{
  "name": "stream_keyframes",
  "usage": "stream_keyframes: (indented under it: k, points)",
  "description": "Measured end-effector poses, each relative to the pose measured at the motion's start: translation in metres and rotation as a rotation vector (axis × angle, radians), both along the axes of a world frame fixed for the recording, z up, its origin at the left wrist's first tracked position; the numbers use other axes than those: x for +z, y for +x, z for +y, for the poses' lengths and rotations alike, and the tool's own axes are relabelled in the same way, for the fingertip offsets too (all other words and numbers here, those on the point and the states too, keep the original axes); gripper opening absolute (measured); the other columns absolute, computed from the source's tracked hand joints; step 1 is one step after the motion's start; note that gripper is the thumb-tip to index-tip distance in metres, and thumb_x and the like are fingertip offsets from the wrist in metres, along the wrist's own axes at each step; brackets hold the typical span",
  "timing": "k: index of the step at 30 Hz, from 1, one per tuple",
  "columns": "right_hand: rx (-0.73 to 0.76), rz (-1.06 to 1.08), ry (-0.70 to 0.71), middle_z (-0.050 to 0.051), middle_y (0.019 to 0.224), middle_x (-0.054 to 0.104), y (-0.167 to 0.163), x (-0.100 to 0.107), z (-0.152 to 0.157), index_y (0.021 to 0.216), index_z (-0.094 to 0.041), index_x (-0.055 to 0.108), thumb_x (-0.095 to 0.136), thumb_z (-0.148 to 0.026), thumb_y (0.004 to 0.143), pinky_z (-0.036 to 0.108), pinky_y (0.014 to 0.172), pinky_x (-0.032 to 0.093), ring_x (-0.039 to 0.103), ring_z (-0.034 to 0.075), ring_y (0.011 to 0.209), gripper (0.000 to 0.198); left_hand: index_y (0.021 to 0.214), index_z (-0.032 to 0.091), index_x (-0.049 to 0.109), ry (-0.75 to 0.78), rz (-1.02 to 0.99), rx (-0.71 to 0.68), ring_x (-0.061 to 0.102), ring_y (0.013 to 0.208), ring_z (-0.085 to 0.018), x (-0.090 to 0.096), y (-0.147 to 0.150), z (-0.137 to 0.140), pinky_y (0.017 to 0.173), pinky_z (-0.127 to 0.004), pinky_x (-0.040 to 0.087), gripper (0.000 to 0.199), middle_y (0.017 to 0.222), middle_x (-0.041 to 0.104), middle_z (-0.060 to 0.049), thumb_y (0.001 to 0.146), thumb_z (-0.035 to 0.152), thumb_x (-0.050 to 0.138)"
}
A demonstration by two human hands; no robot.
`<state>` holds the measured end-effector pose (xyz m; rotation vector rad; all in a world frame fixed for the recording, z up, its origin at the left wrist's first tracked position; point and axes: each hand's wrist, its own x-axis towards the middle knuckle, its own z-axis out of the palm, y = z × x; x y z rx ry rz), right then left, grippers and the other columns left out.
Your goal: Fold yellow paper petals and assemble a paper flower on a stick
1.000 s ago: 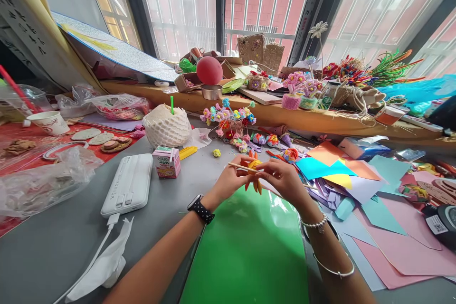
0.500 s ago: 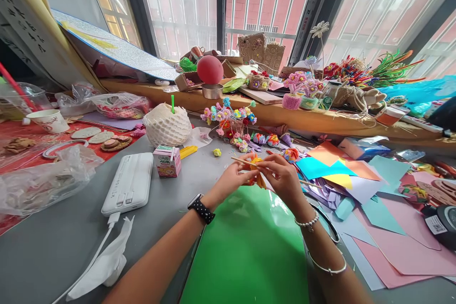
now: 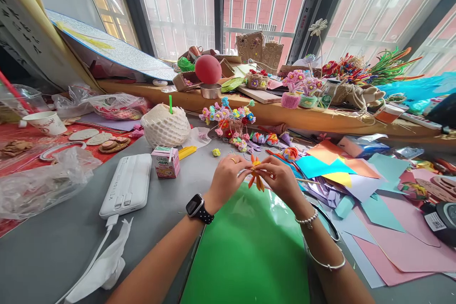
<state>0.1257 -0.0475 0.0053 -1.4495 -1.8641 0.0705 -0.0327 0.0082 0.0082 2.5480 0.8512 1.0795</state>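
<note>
Over the green mat (image 3: 249,247), both hands meet at an orange and yellow paper flower (image 3: 257,183) whose narrow petals fan out above and below the fingertips. My left hand (image 3: 229,178) pinches its left side with thumb and forefinger. From the other side my right hand (image 3: 284,179) pinches it, fingers bent close together. Past the right hand a thin pale stick (image 3: 309,181) shows; whether that hand holds it I cannot tell. Folded multicoloured paper flowers (image 3: 291,154) lie just behind. The flower's centre is partly covered by fingers.
A white power bank (image 3: 127,185), a pink drink carton (image 3: 166,162) and a coconut in foam net (image 3: 166,126) stand left. Coloured paper sheets (image 3: 399,237) spread right. Behind are a basket of small flowers (image 3: 233,126) and a crowded window ledge (image 3: 213,99).
The stick that lay across my left fingers no longer shows there. My left hand has turned, its back now more upward, and the flower's petals are now spread and visible between both hands.
</note>
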Motion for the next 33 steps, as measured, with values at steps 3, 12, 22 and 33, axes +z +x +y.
stream_keyframes:
  k: [3,12,22,33]
  points:
    - [0.017,0.001,-0.019,0.003,0.076,0.057,0.000,0.000,0.000,0.081,-0.021,0.064,0.051,-0.029,0.076,0.025,0.057,0.045,0.055,0.012,0.063,0.016,0.081,0.020,0.062,0.075,0.065,0.008,0.051,0.077,-0.018,-0.002,0.001,-0.002,0.071,-0.031,0.037,0.014,0.079,0.061,-0.004,0.077,0.024,0.049]
    - [0.017,-0.034,-0.059,0.002,0.074,0.056,-0.002,0.003,-0.001,0.077,-0.019,0.062,0.051,-0.025,0.077,0.024,0.058,0.043,0.054,0.012,0.063,0.013,0.081,0.018,0.060,0.130,0.157,-0.021,0.053,0.077,-0.018,-0.002,0.001,-0.003,0.071,-0.032,0.036,0.016,0.079,0.062,-0.005,0.079,0.024,0.044]
    - [-0.014,-0.094,-0.092,0.002,0.076,0.055,-0.005,0.002,-0.003,0.076,-0.019,0.062,0.049,-0.030,0.078,0.022,0.058,0.039,0.052,0.011,0.063,0.016,0.079,0.017,0.060,-0.056,0.158,-0.039,0.053,0.077,-0.017,-0.003,0.001,-0.001,0.068,-0.028,0.039,0.016,0.079,0.062,-0.004,0.079,0.021,0.044]
    - [-0.106,0.039,-0.182,0.000,0.066,0.050,-0.011,0.007,-0.003,0.062,-0.016,0.055,0.050,-0.032,0.076,0.024,0.053,0.037,0.047,0.010,0.053,0.021,0.076,0.018,0.059,0.112,0.130,-0.017,0.052,0.073,-0.016,-0.004,0.002,-0.005,0.065,-0.028,0.037,0.013,0.075,0.061,-0.003,0.079,0.021,0.046]
